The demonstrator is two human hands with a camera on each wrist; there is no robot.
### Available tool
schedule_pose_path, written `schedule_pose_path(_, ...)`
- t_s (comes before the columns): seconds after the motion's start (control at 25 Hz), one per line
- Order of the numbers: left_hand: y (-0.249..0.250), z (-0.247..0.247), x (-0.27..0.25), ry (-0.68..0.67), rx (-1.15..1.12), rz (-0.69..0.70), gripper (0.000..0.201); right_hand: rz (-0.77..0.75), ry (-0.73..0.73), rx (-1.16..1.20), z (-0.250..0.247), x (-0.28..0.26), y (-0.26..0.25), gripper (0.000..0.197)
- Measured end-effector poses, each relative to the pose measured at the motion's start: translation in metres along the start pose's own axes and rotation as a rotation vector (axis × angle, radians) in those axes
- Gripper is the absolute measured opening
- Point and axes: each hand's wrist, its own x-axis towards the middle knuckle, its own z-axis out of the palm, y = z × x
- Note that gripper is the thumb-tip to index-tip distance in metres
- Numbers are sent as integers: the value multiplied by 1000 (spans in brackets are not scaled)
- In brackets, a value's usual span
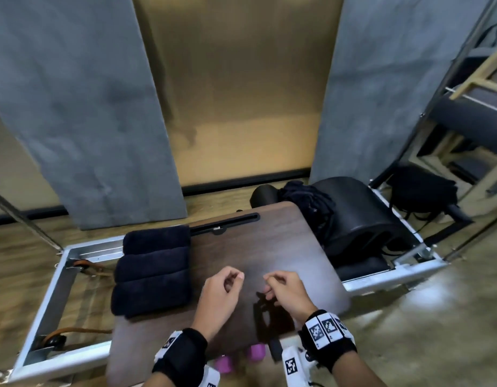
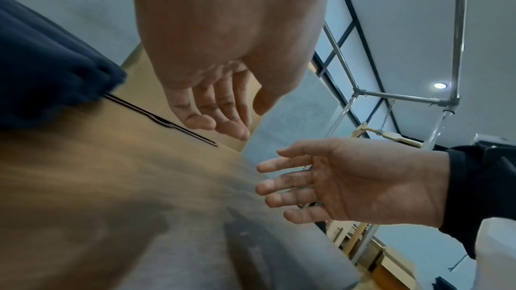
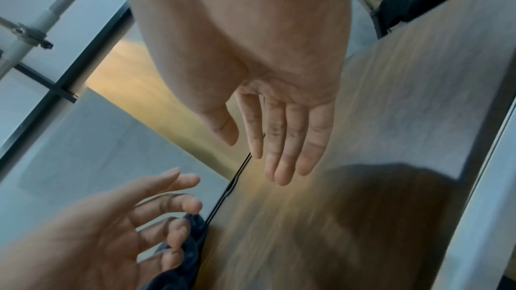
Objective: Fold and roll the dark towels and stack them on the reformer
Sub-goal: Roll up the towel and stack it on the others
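— Hands first: how are they held?

— Nothing is gripped by either. The left hand (image 1: 222, 291) and the right hand (image 1: 286, 291) are held side by side above the wooden board (image 1: 269, 241), palms down and apart from each other. From the head view the fingers are seen loosely curled; from the wrist views they are seen relaxed and nearly straight. No cloth is touched by them.

— And where are the task's things found?

— The reformer (image 1: 46, 305) is spanned by the board. At about one o'clock from the hands, a heap of dark towels (image 1: 306, 202) is draped loose against the black barrel (image 1: 361, 219). At about ten o'clock, three rolled towels (image 1: 153, 268) are laid side by side, touching, at the board's left edge.

— What could go wrong?

— The heap could be dragged down between barrel and board if one towel is pulled from under the rest. The nearest roll slightly overhangs the board's edge, so it could be knocked into the open frame if a fresh towel is spread too far toward nine o'clock. A loose roll could also come undone if it is stacked on those rounded tops. The pink dumbbells (image 1: 252, 353) at six o'clock could be nudged by a wrist.
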Motion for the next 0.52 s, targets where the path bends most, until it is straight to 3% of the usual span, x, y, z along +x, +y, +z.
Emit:
schedule_pose_path(0.24,94,130,24,-184,10,37,18,17,76,48,-143,8,32,15)
schedule_pose_path(0.52,170,248,52,-252,-48,-45,15,30,68,100,-274,22,46,17)
